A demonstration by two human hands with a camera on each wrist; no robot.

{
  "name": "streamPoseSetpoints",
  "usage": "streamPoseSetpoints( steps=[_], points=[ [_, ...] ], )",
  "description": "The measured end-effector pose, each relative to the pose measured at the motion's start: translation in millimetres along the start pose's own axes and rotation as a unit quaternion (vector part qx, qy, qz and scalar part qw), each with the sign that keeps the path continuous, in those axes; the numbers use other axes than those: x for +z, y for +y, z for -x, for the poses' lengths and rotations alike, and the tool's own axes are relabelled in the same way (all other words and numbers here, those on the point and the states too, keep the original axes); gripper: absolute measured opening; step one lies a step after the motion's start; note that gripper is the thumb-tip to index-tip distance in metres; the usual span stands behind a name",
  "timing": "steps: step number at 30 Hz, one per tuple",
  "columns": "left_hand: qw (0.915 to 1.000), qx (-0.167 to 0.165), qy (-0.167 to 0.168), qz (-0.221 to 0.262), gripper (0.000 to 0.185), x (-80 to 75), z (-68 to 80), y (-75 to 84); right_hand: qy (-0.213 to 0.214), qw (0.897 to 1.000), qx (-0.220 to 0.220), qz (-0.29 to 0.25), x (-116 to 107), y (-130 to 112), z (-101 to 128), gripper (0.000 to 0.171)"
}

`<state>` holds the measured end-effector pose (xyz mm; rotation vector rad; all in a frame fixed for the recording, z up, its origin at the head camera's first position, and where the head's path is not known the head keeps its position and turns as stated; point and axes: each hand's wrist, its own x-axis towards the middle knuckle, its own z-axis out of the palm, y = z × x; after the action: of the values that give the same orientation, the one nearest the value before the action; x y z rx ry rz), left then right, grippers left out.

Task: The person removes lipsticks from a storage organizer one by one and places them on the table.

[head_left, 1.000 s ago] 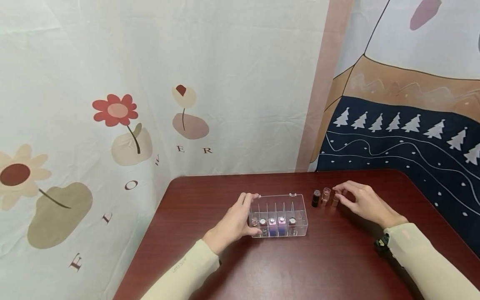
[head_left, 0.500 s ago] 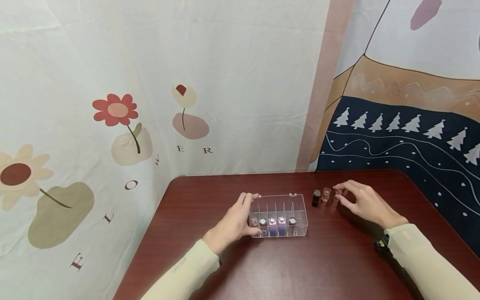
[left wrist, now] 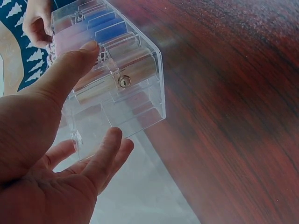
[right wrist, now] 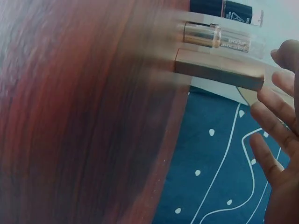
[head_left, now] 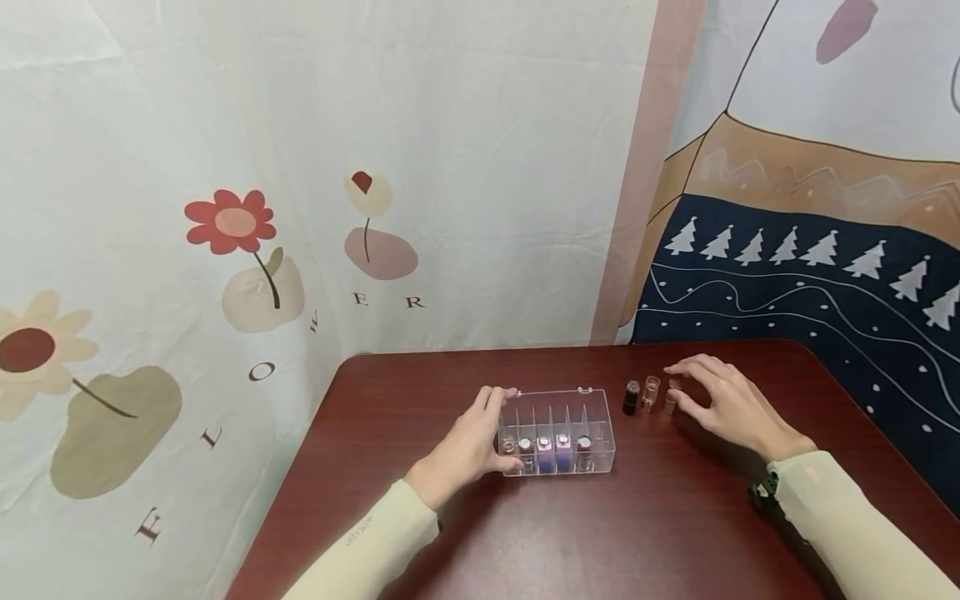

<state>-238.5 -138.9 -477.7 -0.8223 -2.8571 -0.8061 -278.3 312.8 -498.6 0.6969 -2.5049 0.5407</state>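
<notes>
In the head view, a clear divided lipstick case [head_left: 609, 454] stands on the table with several tubes in its compartments, two of them purple and blue. My left hand [head_left: 467, 442] grips its left end, thumb at the front and fingers behind. The left wrist view shows the thumb over the case's clear wall [left wrist: 160, 70]. To the right, my right hand [head_left: 731, 408] hovers with its fingers parted around the top of an upright gold lipstick [head_left: 669, 405]. Seen from the right wrist, the fingertips are spread by the end of that squarish gold tube [right wrist: 219, 70].
A black lipstick [head_left: 631, 399] and a clear-capped lipstick [head_left: 650, 395] stand in a row left of the gold one. The dark red table [head_left: 570, 542] meets a hanging white cloth [head_left: 487, 208] behind and a navy patterned cloth [head_left: 750, 292] at the right.
The fingers of my right hand have parted from the gold lipstick, which stays upright and shows more. My left hand and the case have not visibly moved.
</notes>
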Motion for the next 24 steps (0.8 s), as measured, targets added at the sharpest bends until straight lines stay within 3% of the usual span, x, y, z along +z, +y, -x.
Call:
streamPoseSetpoints(
  steps=[13, 24],
  points=[
    [1.0, -0.007, -0.006, -0.004, 0.107, 1.9, -1.3, -0.1, 0.026, 0.999, -0.03, 0.001, -4.5, -15.9, -2.7, 0.049],
    [1.0, -0.008, -0.004, 0.0, 0.107, 1.4, -1.0, 0.1, 0.021, 0.998, -0.056, 0.0, -4.9, -29.3, -3.6, 0.053]
  ],
)
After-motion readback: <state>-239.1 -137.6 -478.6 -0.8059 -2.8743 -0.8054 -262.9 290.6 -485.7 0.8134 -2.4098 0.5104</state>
